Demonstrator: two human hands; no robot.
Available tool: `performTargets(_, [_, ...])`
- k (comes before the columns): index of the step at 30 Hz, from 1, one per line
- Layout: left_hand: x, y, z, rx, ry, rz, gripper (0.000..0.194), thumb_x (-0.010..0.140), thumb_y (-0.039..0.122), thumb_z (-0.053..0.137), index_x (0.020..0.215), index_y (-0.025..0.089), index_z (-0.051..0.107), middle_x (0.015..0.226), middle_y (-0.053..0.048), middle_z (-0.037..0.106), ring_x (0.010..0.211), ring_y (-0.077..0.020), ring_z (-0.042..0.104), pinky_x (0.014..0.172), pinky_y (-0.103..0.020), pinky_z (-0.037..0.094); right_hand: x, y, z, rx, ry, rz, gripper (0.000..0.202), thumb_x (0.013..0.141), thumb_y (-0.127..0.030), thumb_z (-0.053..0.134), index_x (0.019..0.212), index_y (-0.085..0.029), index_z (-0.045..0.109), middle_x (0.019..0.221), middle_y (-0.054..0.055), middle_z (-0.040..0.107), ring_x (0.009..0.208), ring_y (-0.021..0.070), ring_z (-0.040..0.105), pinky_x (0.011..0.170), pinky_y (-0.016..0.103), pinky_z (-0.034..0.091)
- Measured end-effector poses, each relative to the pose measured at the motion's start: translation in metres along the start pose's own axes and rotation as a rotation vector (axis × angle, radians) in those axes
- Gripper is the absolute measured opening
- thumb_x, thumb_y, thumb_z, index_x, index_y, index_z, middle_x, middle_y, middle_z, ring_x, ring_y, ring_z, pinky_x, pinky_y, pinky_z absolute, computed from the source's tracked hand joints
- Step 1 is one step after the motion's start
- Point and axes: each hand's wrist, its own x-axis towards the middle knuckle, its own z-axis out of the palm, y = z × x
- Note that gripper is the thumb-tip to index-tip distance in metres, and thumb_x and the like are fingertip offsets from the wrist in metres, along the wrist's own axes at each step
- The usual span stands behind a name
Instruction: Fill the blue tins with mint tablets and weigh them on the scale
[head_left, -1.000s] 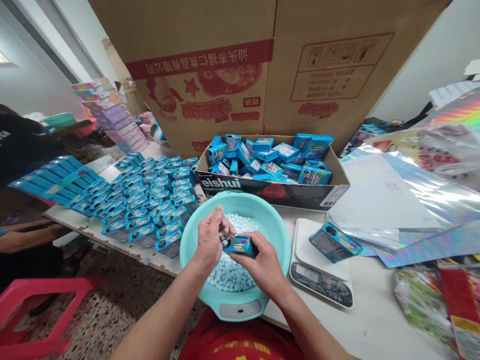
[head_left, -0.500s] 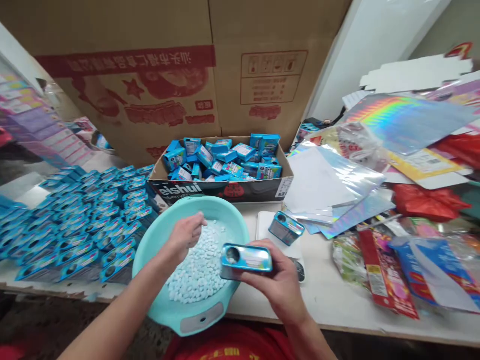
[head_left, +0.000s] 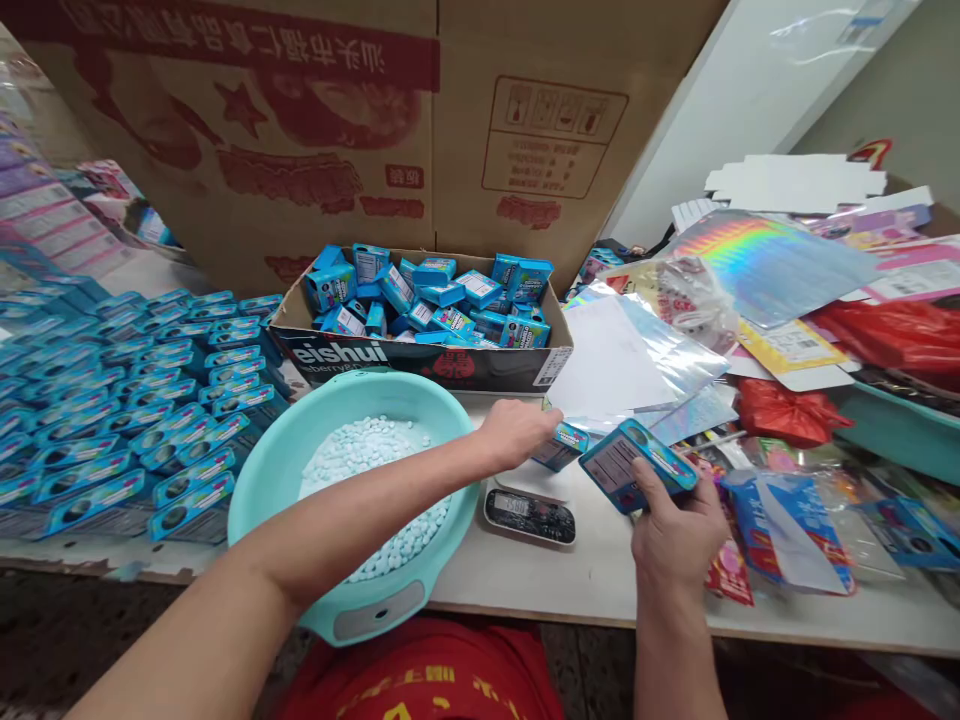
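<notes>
My left hand reaches across the turquoise basin, its fingers pressed together at a blue tin that stands on a small scale with a black display. What the fingertips hold, if anything, is hidden. To the right, my right hand grips another blue tin, tilted, above the table. Small pale mint-coloured candies lie in the basin, partly behind my left forearm.
An open carton of blue tins stands behind the basin. Rows of upright blue tins fill the left side. Shiny sheets, red bags and packets cover the right. A big cardboard box rises behind.
My left hand has moved right, from over the basin to the tin on the scale. My right hand has carried its tin right, away from the basin's edge. The view has shifted.
</notes>
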Motion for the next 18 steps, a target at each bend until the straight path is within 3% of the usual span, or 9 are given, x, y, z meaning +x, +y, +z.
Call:
performTargets(4, [-0.006, -0.001, 0.002, -0.030, -0.030, -0.020, 0.027, 0.087, 0.026, 0.046, 0.111, 0.018, 0.056, 0.086, -0.016, 0.067, 0.082, -0.0306, 0.064, 0.069, -0.037, 0.041, 0.004, 0.018, 0.009, 0.012, 0.047, -0.008, 0.043, 0.053, -0.032, 0.083, 0.085, -0.014, 0.063, 0.082, 0.000, 0.063, 0.075, 0.0156, 0.060, 0.085, 0.039, 0.049])
performTargets(9, [-0.008, -0.001, -0.003, -0.089, 0.023, -0.118, 0.018, 0.086, 0.024, 0.048, 0.094, 0.019, 0.063, 0.087, -0.014, 0.068, 0.086, -0.0291, 0.063, 0.071, -0.035, 0.041, 0.009, 0.025, 0.009, 0.005, 0.050, -0.024, 0.044, 0.052, -0.032, 0.083, 0.087, -0.014, 0.062, 0.083, 0.000, 0.063, 0.076, 0.0163, 0.060, 0.084, 0.039, 0.049])
performTargets(11, [-0.013, -0.006, -0.014, -0.113, 0.099, -0.201, 0.015, 0.085, 0.030, 0.052, 0.090, 0.021, 0.064, 0.082, -0.011, 0.067, 0.085, -0.0281, 0.063, 0.071, -0.034, 0.039, 0.006, 0.030, 0.013, 0.007, 0.023, -0.020, 0.045, 0.053, -0.031, 0.082, 0.090, -0.015, 0.062, 0.083, 0.000, 0.063, 0.077, 0.0158, 0.060, 0.084, 0.038, 0.049])
performTargets(14, [-0.033, -0.016, -0.038, -0.234, 0.275, -0.293, 0.009, 0.079, 0.032, 0.062, 0.080, 0.023, 0.066, 0.065, -0.004, 0.059, 0.078, -0.0260, 0.060, 0.069, -0.030, 0.035, -0.004, 0.042, 0.029, -0.035, -0.120, 0.011, 0.044, 0.058, -0.035, 0.078, 0.093, -0.015, 0.061, 0.084, 0.001, 0.063, 0.078, 0.0163, 0.060, 0.082, 0.037, 0.049])
performTargets(18, [-0.081, -0.026, -0.064, -0.660, 0.501, -0.342, 0.005, 0.067, 0.026, 0.072, 0.067, 0.024, 0.067, 0.052, 0.000, 0.047, 0.067, -0.0212, 0.052, 0.063, -0.025, 0.029, -0.017, 0.054, 0.046, -0.170, -0.279, 0.100, 0.048, 0.062, -0.044, 0.074, 0.097, -0.013, 0.060, 0.087, 0.005, 0.064, 0.083, 0.0203, 0.060, 0.083, 0.040, 0.049])
